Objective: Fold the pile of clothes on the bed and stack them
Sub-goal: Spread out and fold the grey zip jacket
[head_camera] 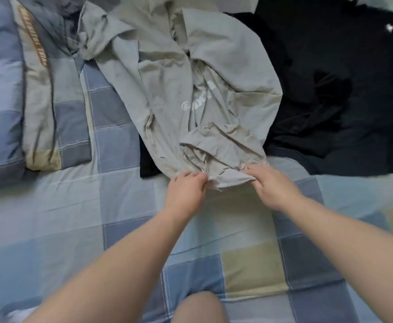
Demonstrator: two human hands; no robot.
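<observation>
**Both hands pinching the near edge of a grey-beige garment**

Left hand (187, 190): fingers curled, pinching a bunched bit of the grey-beige garment (167, 89) at its nearest edge. Knuckles up, forearm running back toward the camera.

Right hand (270, 185): fingers closed over the same edge, just to the right of the left hand. A short span of gathered cloth sits between the two grips.

Garment: crumpled, unfolded, spreading away from both hands and up to the far side of the bed. A white printed logo (198, 96) shows in a fold beyond the hands; lettering blurred, unreadable. What kind of garment it is cannot be told.

Beyond and to the right of the right hand: heap of black clothes (331, 89), loose and touching the grey-beige garment along its right side. A corner of black cloth (147, 159) pokes out from under the garment, just beyond and left of the left hand.

Under the hands and forearms: checked bedsheet (74, 217) in blue, grey and olive squares. Far to the left of the left hand: a pillow (2, 94) in the same pattern.

A bare knee (198, 308) sits at the lower edge, between the forearms.
</observation>
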